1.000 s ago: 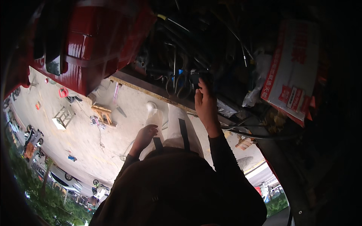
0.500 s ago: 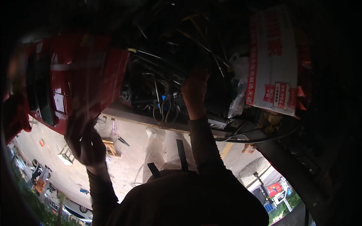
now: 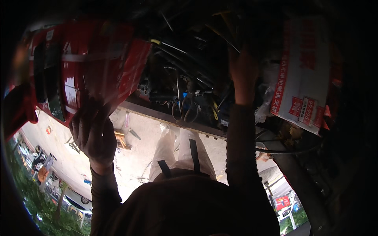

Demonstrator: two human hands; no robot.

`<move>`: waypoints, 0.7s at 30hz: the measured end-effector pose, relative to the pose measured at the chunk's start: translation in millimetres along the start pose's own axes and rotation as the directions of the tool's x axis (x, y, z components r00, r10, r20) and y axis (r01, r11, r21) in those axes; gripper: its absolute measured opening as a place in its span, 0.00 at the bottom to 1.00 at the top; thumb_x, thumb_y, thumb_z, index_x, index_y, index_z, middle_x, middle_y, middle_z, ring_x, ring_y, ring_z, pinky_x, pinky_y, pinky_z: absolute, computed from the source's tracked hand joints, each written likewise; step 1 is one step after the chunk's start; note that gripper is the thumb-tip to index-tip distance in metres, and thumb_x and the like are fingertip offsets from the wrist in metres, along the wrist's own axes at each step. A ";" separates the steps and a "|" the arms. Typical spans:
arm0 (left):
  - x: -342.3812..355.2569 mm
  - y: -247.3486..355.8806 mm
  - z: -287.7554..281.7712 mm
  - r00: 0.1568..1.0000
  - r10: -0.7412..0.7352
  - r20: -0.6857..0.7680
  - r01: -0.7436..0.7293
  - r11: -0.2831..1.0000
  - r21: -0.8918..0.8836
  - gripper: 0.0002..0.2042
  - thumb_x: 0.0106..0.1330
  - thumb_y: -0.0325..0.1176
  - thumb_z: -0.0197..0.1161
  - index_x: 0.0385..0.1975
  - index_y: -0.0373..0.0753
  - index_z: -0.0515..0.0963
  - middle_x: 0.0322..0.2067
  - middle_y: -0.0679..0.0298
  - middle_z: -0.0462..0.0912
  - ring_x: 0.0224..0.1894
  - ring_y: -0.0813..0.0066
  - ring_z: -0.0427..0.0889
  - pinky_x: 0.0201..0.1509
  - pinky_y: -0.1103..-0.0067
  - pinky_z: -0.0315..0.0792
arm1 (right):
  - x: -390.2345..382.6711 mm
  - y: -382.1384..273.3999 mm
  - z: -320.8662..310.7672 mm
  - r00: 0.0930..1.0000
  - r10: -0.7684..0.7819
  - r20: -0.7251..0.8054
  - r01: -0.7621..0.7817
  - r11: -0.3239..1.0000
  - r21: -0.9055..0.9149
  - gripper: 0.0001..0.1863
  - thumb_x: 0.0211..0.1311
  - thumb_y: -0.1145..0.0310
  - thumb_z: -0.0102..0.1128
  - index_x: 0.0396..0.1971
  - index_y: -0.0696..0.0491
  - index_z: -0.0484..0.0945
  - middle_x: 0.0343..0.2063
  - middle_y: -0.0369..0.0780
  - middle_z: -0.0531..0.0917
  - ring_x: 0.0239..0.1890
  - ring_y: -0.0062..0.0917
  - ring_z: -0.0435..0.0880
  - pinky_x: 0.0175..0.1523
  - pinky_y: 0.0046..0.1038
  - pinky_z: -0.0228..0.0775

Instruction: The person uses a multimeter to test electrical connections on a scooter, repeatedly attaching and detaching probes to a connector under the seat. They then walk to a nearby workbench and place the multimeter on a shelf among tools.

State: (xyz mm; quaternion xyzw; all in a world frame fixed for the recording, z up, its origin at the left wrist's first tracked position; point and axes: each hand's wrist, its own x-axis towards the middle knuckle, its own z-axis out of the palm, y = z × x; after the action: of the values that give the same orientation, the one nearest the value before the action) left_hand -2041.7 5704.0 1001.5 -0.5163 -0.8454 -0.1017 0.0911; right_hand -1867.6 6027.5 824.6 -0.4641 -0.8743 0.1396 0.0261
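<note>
My left hand (image 3: 93,135) is raised at the near edge of a large glossy red case or panel (image 3: 88,63) with a dark band. Its fingers look extended and slightly bent, close to or touching the red surface. My right hand (image 3: 244,74) reaches into a dark heap of long tools, near the end of a thin metal rod (image 3: 225,38). Shadow hides those fingertips, so whether they hold anything cannot be made out. Between the hands, scissors (image 3: 190,112) with large loop handles lie by the front edge.
A white and red carton (image 3: 303,74) stands at the right, with crumpled clear plastic (image 3: 264,104) beside it. A black cable (image 3: 289,151) curves below. The frame edge (image 3: 165,118) crosses in front of me. On the concrete floor (image 3: 134,157) lies a small wooden stool (image 3: 122,139).
My right hand has moved rightward and farther in among the tools, toward the carton. The left hand stays by the red case. The whole view has shifted a little.
</note>
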 end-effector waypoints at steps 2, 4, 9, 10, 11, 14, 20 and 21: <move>4.4 -3.0 -5.6 0.996 -0.008 0.084 0.007 1.000 0.015 0.16 0.59 0.18 0.61 0.45 0.42 0.84 0.48 0.59 0.83 0.50 0.58 0.80 0.62 0.61 0.68 | 33.2 21.9 20.2 0.961 -0.204 -0.186 0.191 0.978 -0.088 0.37 0.61 0.43 0.62 0.60 0.56 0.71 0.52 0.51 0.79 0.54 0.42 0.80 0.54 0.41 0.76; 7.7 -3.6 -7.8 0.991 -0.005 0.137 0.002 1.000 0.020 0.17 0.58 0.20 0.62 0.46 0.45 0.84 0.49 0.60 0.84 0.47 0.59 0.80 0.67 0.56 0.64 | 59.6 34.8 35.4 0.981 -0.187 -0.059 0.186 0.982 -0.031 0.43 0.56 0.40 0.66 0.62 0.56 0.69 0.56 0.52 0.77 0.57 0.43 0.77 0.57 0.42 0.74; 13.6 2.6 -0.6 0.997 0.055 0.059 -0.062 0.990 0.127 0.13 0.61 0.23 0.62 0.45 0.42 0.84 0.46 0.57 0.84 0.44 0.59 0.81 0.58 0.60 0.67 | 96.7 60.9 69.9 0.976 -0.199 -0.093 0.209 0.972 0.109 0.51 0.48 0.37 0.72 0.65 0.55 0.65 0.61 0.51 0.72 0.62 0.45 0.73 0.62 0.42 0.70; 16.7 3.4 -0.7 0.996 0.074 0.050 -0.080 0.988 0.135 0.12 0.61 0.24 0.61 0.44 0.39 0.84 0.44 0.56 0.84 0.42 0.59 0.80 0.53 0.63 0.68 | 101.3 62.2 70.1 0.978 -0.196 -0.065 0.205 0.963 0.177 0.51 0.48 0.38 0.72 0.66 0.55 0.64 0.61 0.51 0.72 0.62 0.45 0.73 0.62 0.42 0.70; 18.9 4.2 -0.5 0.995 0.094 0.041 -0.099 0.985 0.143 0.11 0.62 0.25 0.60 0.43 0.37 0.84 0.42 0.54 0.84 0.40 0.59 0.80 0.48 0.66 0.68 | 105.4 63.3 70.6 0.980 -0.194 -0.037 0.197 0.950 0.244 0.51 0.48 0.39 0.72 0.66 0.55 0.63 0.61 0.51 0.71 0.62 0.44 0.73 0.62 0.42 0.70; 16.1 2.6 0.8 0.995 0.099 0.031 -0.103 0.984 0.146 0.10 0.62 0.25 0.61 0.42 0.36 0.84 0.42 0.54 0.84 0.39 0.60 0.80 0.47 0.67 0.68 | 114.4 60.5 69.4 0.998 -0.043 0.041 0.029 0.955 0.296 0.53 0.48 0.39 0.73 0.67 0.54 0.61 0.62 0.50 0.71 0.62 0.44 0.73 0.62 0.42 0.69; 20.8 4.4 1.8 0.994 0.101 0.032 -0.104 0.982 0.158 0.10 0.61 0.21 0.62 0.41 0.38 0.84 0.40 0.57 0.85 0.36 0.61 0.80 0.44 0.67 0.68 | 104.6 42.9 58.7 0.995 0.021 -0.094 0.003 0.968 0.251 0.50 0.53 0.34 0.65 0.68 0.51 0.62 0.63 0.48 0.71 0.62 0.43 0.73 0.61 0.41 0.71; 21.8 4.8 2.4 0.994 0.102 0.026 -0.105 0.981 0.166 0.10 0.61 0.20 0.62 0.40 0.38 0.84 0.40 0.57 0.85 0.36 0.62 0.80 0.43 0.67 0.68 | 109.6 52.3 72.3 0.997 -0.009 -0.077 0.031 0.957 0.287 0.49 0.54 0.33 0.63 0.68 0.50 0.62 0.64 0.47 0.70 0.63 0.43 0.72 0.62 0.41 0.70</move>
State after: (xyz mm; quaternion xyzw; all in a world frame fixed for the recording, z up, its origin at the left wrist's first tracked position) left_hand -2047.4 5725.4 1005.2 -0.5511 -0.8237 -0.0210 0.1318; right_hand -1900.4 6129.0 732.1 -0.4512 -0.8478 0.2477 0.1276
